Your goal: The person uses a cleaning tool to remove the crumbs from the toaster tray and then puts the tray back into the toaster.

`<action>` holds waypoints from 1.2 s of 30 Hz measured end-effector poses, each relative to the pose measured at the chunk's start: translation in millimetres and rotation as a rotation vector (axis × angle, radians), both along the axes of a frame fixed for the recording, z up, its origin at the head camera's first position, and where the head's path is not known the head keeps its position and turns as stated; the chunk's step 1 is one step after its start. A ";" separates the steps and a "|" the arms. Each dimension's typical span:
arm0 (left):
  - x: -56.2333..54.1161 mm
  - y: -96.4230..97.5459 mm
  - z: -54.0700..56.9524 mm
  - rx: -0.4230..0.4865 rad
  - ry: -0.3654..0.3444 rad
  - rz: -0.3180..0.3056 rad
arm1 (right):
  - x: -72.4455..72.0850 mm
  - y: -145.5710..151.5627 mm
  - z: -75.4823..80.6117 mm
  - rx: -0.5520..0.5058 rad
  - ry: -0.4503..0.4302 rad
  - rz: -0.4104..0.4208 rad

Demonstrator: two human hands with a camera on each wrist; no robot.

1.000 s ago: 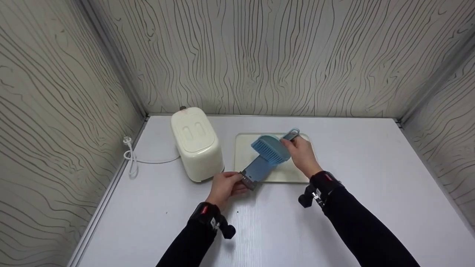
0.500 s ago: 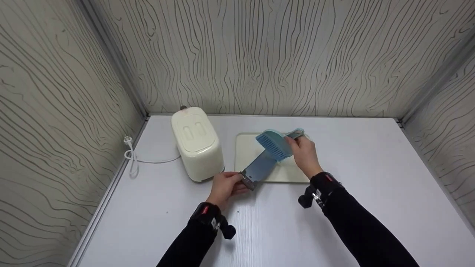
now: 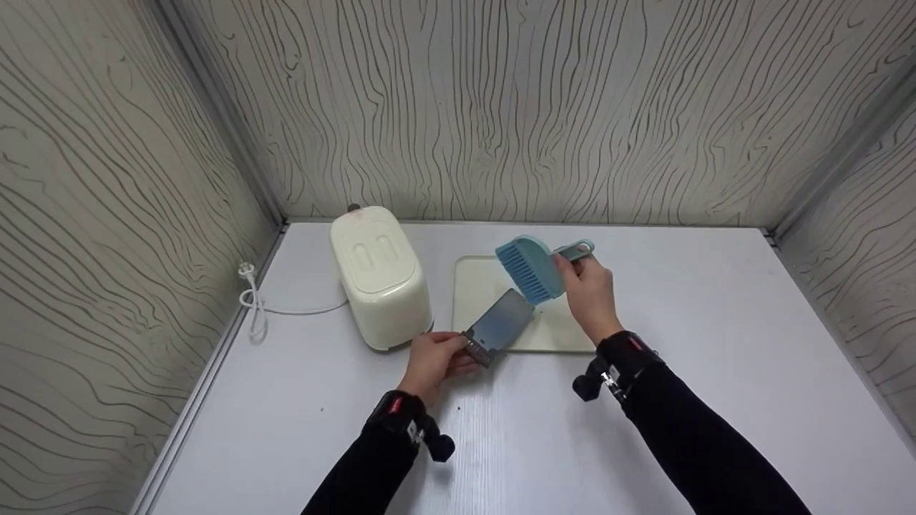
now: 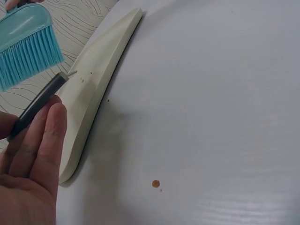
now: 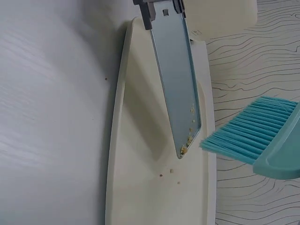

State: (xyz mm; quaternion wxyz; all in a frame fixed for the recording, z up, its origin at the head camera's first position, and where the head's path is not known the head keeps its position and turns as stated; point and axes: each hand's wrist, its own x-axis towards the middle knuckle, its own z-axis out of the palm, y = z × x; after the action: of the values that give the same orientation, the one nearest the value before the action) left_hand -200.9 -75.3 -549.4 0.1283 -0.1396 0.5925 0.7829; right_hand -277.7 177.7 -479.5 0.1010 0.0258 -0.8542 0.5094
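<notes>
My left hand (image 3: 433, 361) pinches the dark end of a toaster crumb tray (image 3: 504, 320), a flat metal slide tilted over the cream tray. In the right wrist view, yellowish crumbs (image 5: 184, 149) lie along the slide's far end. My right hand (image 3: 590, 300) grips the handle of a light blue hand brush (image 3: 544, 270). The brush's bristles (image 5: 255, 126) are apart from the slide, just past its far end. Below them lies the cream tray (image 3: 562, 336), with a few crumbs on its surface. The left wrist view shows the slide's dark handle (image 4: 40, 103) between thumb and fingers.
A cream toaster (image 3: 386, 286) stands left of the tray, its white cord and plug (image 3: 247, 275) trailing toward the left edge. Small brown crumbs (image 4: 155, 183) dot the white table. Patterned walls (image 3: 501, 114) enclose the back and sides.
My right hand has lifted the brush up and back, off the crumb tray, so the slide's far end now shows. The left hand and the slide have stayed almost still.
</notes>
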 end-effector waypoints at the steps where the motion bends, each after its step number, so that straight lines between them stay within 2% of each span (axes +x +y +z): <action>1: -0.3 0.2 -0.5 0.001 0.000 -0.001 | 0.8 -1.6 1.3 -0.010 0.000 -0.001; 6: 1.1 2.1 0.1 0.004 0.011 -0.003 | 4.4 -10.3 4.0 -0.117 -0.024 -0.016; 13: 1.2 2.5 0.0 0.000 0.017 -0.004 | 6.8 -22.2 -0.1 -0.291 -0.149 0.001; 22: 2.7 1.7 3.2 -0.018 0.007 -0.013 | 6.7 -27.3 -6.6 -0.354 -0.220 -0.029; 26: 2.8 2.0 3.3 -0.014 0.012 -0.013 | 8.9 -28.0 -8.2 -0.399 -0.224 0.003; 36: 2.9 2.3 4.5 -0.029 -0.002 -0.016 | 16.4 -39.9 -4.3 -0.431 -0.232 0.088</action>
State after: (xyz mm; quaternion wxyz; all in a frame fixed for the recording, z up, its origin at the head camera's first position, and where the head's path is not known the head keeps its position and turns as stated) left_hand -198.0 -73.0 -544.9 0.1328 -0.1376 0.6047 0.7731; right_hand -261.3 137.8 -483.8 -0.0170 -0.0177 -0.7298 0.6832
